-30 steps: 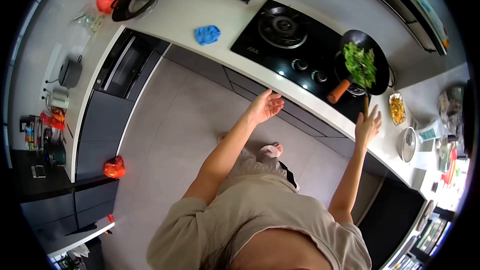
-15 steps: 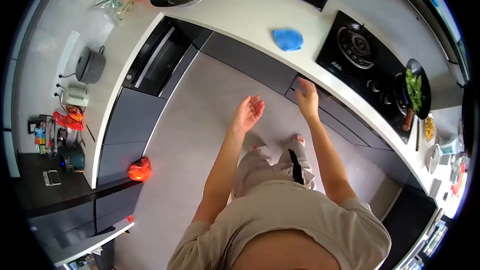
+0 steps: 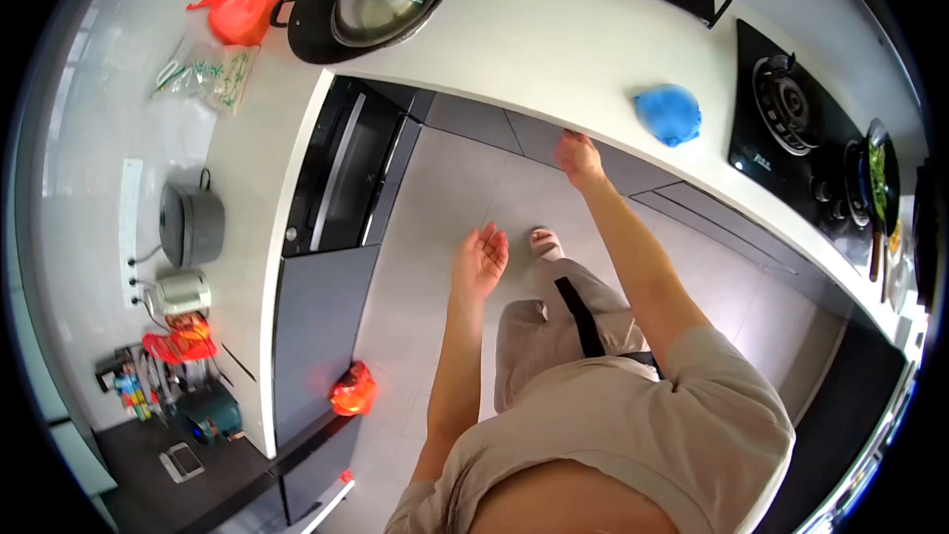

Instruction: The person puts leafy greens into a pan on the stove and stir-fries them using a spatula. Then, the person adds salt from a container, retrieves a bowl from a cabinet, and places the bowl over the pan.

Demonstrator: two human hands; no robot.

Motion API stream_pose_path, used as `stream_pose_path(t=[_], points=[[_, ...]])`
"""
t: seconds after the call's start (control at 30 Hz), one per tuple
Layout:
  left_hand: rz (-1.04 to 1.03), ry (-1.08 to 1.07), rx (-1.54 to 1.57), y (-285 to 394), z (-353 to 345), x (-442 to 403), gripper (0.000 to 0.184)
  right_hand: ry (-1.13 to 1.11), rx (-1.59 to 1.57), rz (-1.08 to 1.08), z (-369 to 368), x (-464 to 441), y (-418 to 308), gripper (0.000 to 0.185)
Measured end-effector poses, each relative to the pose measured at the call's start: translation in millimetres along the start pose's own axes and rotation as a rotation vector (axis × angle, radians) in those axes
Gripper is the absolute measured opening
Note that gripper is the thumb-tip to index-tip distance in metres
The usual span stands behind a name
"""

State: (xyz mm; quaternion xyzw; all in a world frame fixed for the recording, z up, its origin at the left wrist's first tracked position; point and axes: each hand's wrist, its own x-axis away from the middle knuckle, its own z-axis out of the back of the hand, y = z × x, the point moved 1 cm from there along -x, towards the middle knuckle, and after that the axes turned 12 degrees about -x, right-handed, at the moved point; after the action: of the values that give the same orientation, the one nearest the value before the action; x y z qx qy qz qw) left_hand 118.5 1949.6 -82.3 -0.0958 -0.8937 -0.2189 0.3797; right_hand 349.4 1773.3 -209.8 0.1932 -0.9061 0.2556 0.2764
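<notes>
My left hand (image 3: 481, 259) hangs over the grey floor, palm upward, with loosely curled fingers apart and nothing in it. Farther forward, my right hand (image 3: 579, 158) is beside the front edge of the white counter (image 3: 554, 59), level with the grey cabinet fronts (image 3: 539, 141). Its fingers look loosely bent and hold nothing visible; whether they touch the edge I cannot tell. A crumpled blue cloth (image 3: 668, 115) lies on the counter to the right of that hand. At the far left of this counter stands a black wok (image 3: 321, 15) with a glass lid (image 3: 388, 2) in it.
A black gas stove (image 3: 791, 109) sits at right, with a pan of greens (image 3: 878, 178). Bottles fill a black rack (image 3: 707, 0). On the left counter are a red bag (image 3: 242, 12), a clear plastic bag (image 3: 210, 74) and a grey pot (image 3: 193, 225). An orange-red bag (image 3: 354, 391) hangs near the lower cabinets.
The view has turned left and moved closer to the wok, so the stove and blue cloth sit farther right. My right hand has come nearer the counter edge. My legs have shifted in a step.
</notes>
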Motion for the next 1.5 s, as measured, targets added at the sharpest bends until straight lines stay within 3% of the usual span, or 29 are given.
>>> stream_pose_path(t=[0.2,0.4,0.43,0.53,0.73,0.9,1.0,1.3,1.4,1.5], points=[[0.077,0.027,-0.033,77,25,-43,0.031,0.037,-0.364,0.148,-16,-41,20,0.039],[0.261,-0.064,-0.225,133,24,-87,0.030,0.083,-0.377,0.344,-12,-35,49,0.035],[0.294,-0.095,-0.275,140,23,-95,0.030,0.198,-0.340,0.378,-12,-26,57,0.020],[0.402,-0.153,-0.437,161,23,-113,0.029,0.376,-0.247,0.430,4,34,92,0.014],[0.587,-0.135,-0.677,133,17,-147,0.029,0.696,0.222,0.531,55,139,119,0.023],[0.711,-0.132,-0.873,85,25,-203,0.028,1.138,0.829,0.736,103,204,118,0.028],[0.721,-0.175,-0.955,45,25,-234,0.027,1.386,1.026,0.804,110,247,97,0.026],[0.431,-0.328,-1.094,-8,-3,-375,0.025,1.722,1.312,1.041,157,232,84,0.041],[0.187,-0.359,-1.131,-11,-20,-408,0.027,1.475,1.275,1.284,162,186,103,0.046],[-0.104,-0.416,-1.127,0,-46,-425,0.044,1.039,1.072,1.288,172,124,129,0.043]])
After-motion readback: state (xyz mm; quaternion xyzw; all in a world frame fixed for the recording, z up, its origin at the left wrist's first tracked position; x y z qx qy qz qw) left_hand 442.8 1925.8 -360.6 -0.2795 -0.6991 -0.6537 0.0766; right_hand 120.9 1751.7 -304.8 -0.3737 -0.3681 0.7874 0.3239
